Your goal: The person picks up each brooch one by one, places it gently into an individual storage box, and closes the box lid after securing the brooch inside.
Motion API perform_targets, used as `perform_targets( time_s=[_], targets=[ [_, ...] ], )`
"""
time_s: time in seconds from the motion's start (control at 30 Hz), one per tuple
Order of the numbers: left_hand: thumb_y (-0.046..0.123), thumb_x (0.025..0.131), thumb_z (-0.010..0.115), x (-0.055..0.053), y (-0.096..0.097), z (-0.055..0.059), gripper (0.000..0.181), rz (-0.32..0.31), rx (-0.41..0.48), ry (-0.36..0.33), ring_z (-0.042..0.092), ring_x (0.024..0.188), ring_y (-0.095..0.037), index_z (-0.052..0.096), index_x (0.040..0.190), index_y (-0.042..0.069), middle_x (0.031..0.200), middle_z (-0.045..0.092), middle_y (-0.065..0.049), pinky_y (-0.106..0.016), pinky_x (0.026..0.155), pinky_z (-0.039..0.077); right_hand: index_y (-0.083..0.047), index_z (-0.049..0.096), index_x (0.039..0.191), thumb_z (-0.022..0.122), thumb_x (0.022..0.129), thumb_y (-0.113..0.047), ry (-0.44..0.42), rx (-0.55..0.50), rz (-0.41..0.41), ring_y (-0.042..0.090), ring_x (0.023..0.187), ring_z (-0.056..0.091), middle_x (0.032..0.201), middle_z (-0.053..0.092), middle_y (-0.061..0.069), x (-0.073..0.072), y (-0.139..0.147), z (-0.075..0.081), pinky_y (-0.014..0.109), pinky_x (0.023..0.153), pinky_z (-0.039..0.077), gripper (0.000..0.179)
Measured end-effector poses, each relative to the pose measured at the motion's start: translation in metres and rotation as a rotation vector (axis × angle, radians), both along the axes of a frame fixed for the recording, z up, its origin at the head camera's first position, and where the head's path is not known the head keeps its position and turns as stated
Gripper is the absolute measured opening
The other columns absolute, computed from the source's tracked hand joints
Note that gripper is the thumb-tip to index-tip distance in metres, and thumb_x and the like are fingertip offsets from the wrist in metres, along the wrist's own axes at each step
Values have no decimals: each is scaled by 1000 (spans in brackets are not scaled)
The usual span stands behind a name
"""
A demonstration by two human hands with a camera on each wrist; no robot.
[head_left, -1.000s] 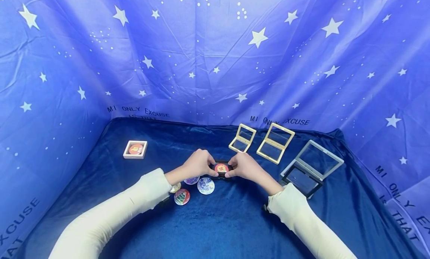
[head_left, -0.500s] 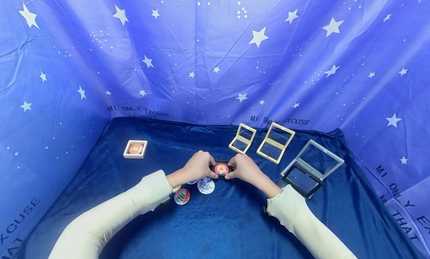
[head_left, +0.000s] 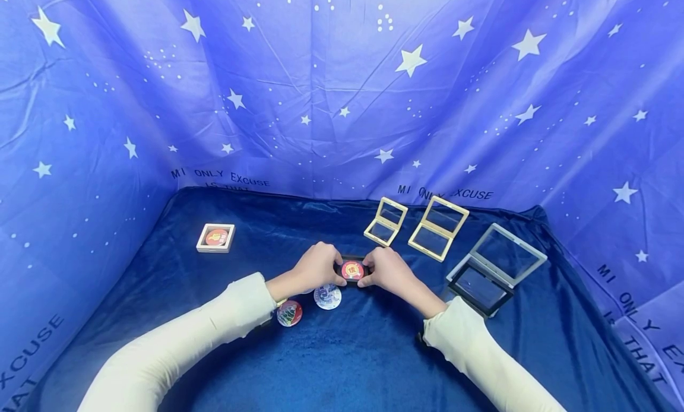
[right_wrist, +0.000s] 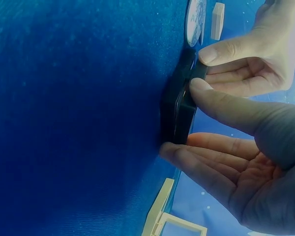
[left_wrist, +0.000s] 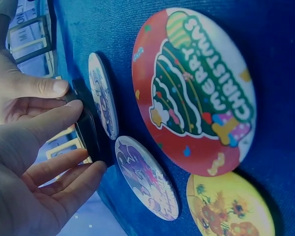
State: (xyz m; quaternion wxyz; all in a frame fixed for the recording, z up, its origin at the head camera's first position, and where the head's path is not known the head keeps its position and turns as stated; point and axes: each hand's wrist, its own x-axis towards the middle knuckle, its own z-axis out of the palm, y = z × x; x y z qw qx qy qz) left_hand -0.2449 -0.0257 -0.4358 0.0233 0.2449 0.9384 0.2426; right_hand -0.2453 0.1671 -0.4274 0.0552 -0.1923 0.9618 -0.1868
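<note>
In the head view a small black display case (right_wrist: 172,110) lies on the blue cloth between both hands, its far edge partly visible. A round red badge (head_left: 352,270) with a yellow design shows in it. My left hand (head_left: 316,265) grips the case's left end between thumb and fingers. At the other end my right hand (head_left: 391,270) holds it the same way. Just left of the case lie a blue-and-white badge (head_left: 328,296), a purple badge (left_wrist: 146,178), a Merry Christmas badge (left_wrist: 187,88) and a yellow flower badge (left_wrist: 231,209), the last mostly hidden by the left wrist in the head view.
A white case (head_left: 231,240) with a red badge stands at the back left. Two yellow cases stand unfolded at the back right, a small one (head_left: 377,241) and a larger one (head_left: 427,253). Further right is an unfolded grey case (head_left: 525,272) with a black-framed lower half.
Both hands stay on the black case and have shifted very slightly toward the person. The left hand and wrist now cover more of the purple and yellow badges.
</note>
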Motion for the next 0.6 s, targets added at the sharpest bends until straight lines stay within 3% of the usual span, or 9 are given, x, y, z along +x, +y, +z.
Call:
perform_targets(
  time_s=[0.4, 0.6],
  targets=[
    [25, 70, 94, 2, 1, 0, 23, -33, -17, 57, 61, 67, -11, 80, 78, 8, 80, 78, -2, -32, 66, 51, -2, 79, 95, 96, 68, -23, 1, 14, -32, 22, 84, 73, 93, 79, 9, 1, -3, 0, 42, 81, 57, 38],
    [26, 69, 95, 1, 2, -1, 24, -31, -30, 76, 55, 62, -8, 78, 72, 9, 69, 73, 3, -29, 60, 47, -5, 79, 88, 96, 67, -21, 9, 6, -29, 14, 69, 63, 83, 77, 5, 1, -4, 0, 37, 71, 55, 32]
  ],
)
